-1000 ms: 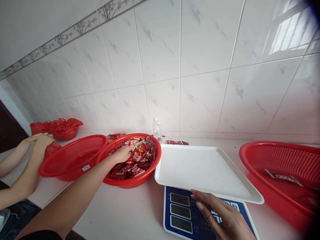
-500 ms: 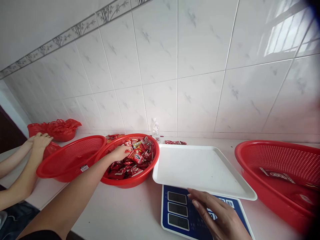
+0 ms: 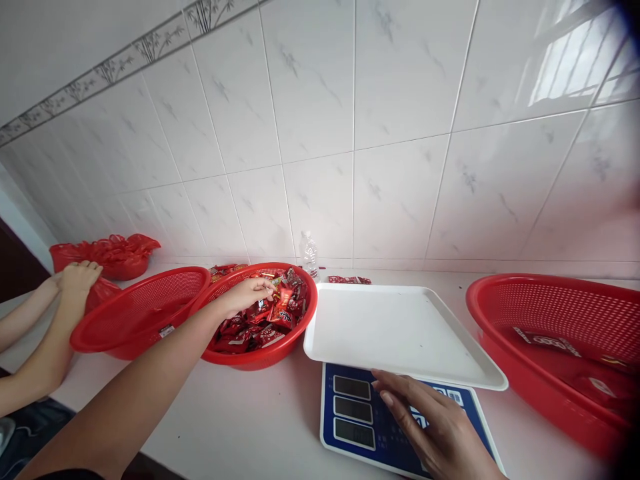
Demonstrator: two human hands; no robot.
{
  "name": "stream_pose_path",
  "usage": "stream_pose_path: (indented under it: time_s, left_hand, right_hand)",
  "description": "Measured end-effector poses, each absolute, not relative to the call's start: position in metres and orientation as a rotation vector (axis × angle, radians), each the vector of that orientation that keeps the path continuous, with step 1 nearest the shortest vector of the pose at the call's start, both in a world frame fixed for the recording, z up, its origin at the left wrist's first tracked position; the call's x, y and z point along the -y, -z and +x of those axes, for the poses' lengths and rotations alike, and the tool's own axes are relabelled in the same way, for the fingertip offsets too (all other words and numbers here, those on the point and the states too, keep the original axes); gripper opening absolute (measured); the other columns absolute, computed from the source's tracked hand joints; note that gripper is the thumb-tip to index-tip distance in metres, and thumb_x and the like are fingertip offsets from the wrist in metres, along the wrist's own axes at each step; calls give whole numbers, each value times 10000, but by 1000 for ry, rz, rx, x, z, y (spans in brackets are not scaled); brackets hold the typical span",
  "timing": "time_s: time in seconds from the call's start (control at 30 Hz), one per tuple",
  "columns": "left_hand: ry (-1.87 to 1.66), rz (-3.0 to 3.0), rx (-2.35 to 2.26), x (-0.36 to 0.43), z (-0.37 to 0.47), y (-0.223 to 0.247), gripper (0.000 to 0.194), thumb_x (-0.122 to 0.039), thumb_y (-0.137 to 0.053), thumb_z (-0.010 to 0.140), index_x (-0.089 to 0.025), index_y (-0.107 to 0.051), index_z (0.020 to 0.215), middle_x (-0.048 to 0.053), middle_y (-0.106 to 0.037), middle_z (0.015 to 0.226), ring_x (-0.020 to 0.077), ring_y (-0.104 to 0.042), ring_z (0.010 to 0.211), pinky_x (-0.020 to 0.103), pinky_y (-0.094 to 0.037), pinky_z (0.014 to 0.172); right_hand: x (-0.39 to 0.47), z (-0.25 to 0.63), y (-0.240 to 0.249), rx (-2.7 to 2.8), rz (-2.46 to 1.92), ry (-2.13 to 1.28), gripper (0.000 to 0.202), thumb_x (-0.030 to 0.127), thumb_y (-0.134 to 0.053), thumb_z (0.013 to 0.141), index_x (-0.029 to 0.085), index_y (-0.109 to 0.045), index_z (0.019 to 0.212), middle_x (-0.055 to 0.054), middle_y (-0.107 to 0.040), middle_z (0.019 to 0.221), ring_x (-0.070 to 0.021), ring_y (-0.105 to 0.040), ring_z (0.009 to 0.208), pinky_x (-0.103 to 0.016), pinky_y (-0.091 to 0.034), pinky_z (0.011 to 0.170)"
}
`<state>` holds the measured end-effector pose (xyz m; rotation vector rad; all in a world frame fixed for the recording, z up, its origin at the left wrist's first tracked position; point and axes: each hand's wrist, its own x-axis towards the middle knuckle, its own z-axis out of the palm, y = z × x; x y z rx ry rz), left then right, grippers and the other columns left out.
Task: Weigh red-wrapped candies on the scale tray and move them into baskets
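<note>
My left hand (image 3: 249, 295) is above a red plastic basket (image 3: 253, 362) heaped with small red snack packets (image 3: 260, 337). Its fingers are curled together; whether something small is pinched in them I cannot make out. An orange-red packet (image 3: 285, 297) lies just beyond the fingertips. Hovering over or resting on the blue keypad of a digital scale (image 3: 350, 427) is my right hand (image 3: 440, 420), fingers stretched out and holding nothing. The scale's white tray (image 3: 395, 323) is bare except for a few dark specks.
On the right stands a larger red basket (image 3: 530, 400) with a few packets inside. An emptier red basket (image 3: 135, 327) sits left, near a co-worker's hands (image 3: 80, 280) and red plastic bags (image 3: 113, 253). A clear bottle (image 3: 309, 253) and packet (image 3: 349, 280) lie near the wall.
My left hand has lifted slightly from the packets and shifted right, its fingers more curled. My right hand has stayed over the scale. The view has tilted a little.
</note>
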<state>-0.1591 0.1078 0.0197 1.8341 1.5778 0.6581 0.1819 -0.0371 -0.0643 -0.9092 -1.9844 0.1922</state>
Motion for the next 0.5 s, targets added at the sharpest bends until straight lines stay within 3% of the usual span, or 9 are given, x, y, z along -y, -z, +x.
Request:
stream_pose_path:
  time_s: [0.13,0.3,0.37,0.5]
  left_hand:
    - [-499,1955,-1594,-105,-153,-22,413,-492,-602,756,-199,-626,1046,52,-695,1024,236,-625,981,302,-464,794]
    - [21,2144,-1604,-95,-142,-12,696,-447,-745,615,-262,-552,1257,90,-614,1246,305,-601,1063,322,-461,820]
    - [2,2188,-1607,-94,-138,-5,605,-420,-680,700,-268,-537,1268,88,-603,1265,301,-593,1078,331,-454,840]
    - [-209,2234,-1611,-101,-138,1,312,-327,-529,819,-246,-611,1109,55,-645,1191,263,-586,1083,325,-426,897]
  right_hand:
    - [37,182,65,1977,-899,-192,268,281,-478,941,248,-622,1165,-44,-751,940,-164,-727,830,-195,-587,693]
    - [37,182,64,1989,-892,-194,265,268,-481,942,251,-612,1172,-40,-748,953,-156,-725,837,-188,-584,699]
    - [37,182,64,1991,-903,-195,263,278,-477,944,251,-618,1165,-44,-748,956,-162,-726,839,-195,-586,699]
    - [37,181,64,1976,-914,-193,268,283,-476,943,260,-618,1169,-34,-748,957,-162,-725,847,-198,-589,700]
